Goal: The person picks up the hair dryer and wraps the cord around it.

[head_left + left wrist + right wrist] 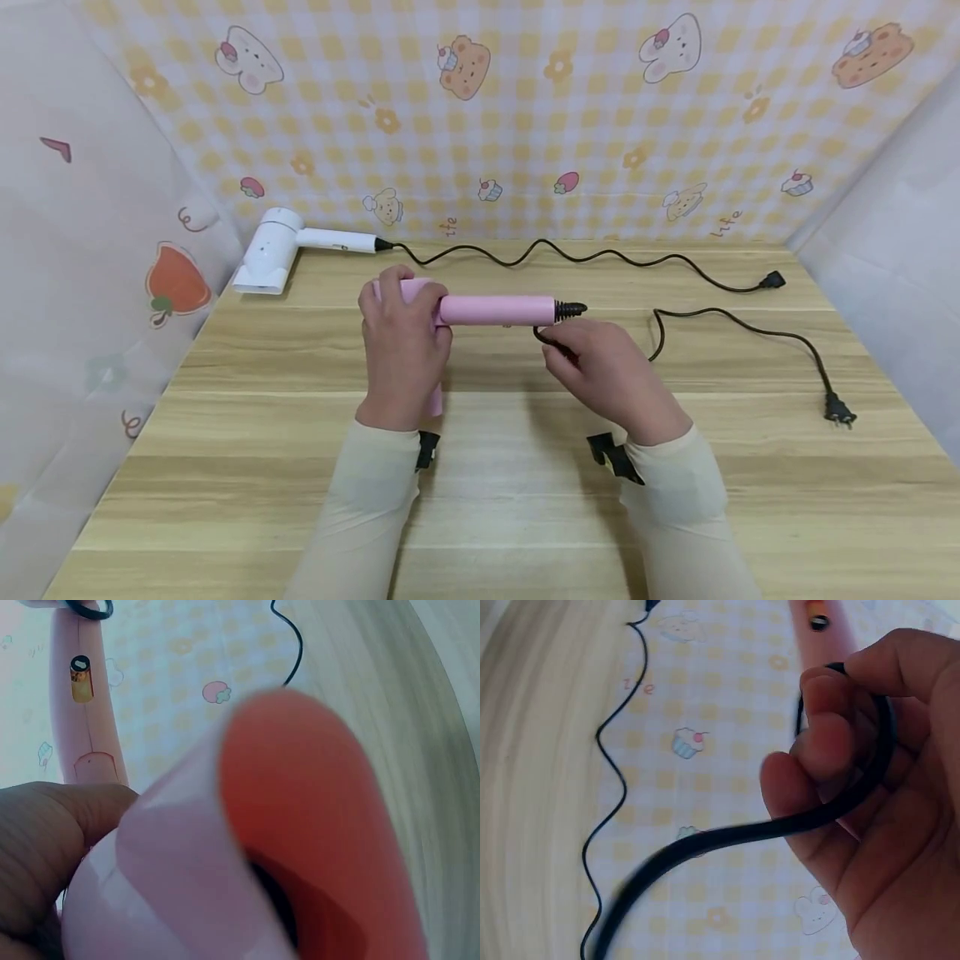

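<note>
My left hand (399, 354) grips the head of a pink hair dryer (495, 311), whose handle points right, raised over the table. In the left wrist view its flared nozzle (315, 772) fills the foreground, and my thumb (45, 847) lies by the join with the handle. My right hand (611, 371) holds the dryer's black power cord (727, 836) just past the ribbed sleeve (570, 311) at the handle's end. The cord loops through the curled fingers in the right wrist view. From there it trails right to a two-pin plug (838, 412) on the table.
A white hair dryer (270, 252) lies at the back left of the wooden table (510, 517). Its wavy black cord (510, 263) runs along the back edge to a plug (772, 280). A checked cloth wall (525, 125) stands behind.
</note>
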Available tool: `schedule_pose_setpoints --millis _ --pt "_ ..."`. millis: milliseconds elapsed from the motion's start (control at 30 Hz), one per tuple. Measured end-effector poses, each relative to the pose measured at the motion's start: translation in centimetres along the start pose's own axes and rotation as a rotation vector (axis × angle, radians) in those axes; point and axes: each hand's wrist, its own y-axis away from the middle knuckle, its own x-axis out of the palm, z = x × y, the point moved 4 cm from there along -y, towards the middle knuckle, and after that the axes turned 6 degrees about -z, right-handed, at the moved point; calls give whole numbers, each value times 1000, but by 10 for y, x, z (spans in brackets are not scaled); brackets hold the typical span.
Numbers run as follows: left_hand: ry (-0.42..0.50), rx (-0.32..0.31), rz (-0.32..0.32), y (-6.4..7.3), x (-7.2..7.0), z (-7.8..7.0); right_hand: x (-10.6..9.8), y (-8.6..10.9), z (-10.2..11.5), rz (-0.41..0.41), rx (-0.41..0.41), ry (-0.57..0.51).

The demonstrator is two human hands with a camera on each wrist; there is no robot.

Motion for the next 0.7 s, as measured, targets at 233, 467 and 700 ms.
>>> schedule_pose_setpoints --millis 233,467,700 --pt "17 52 -8 -1 0 -1 -11 0 2 -122 41 -50" --pt "38 91 -41 -2 -1 -2 -20 1 2 -290 -5 -12" --pt "44 74 -31 -1 -2 -3 -25 2 1 -358 3 0"
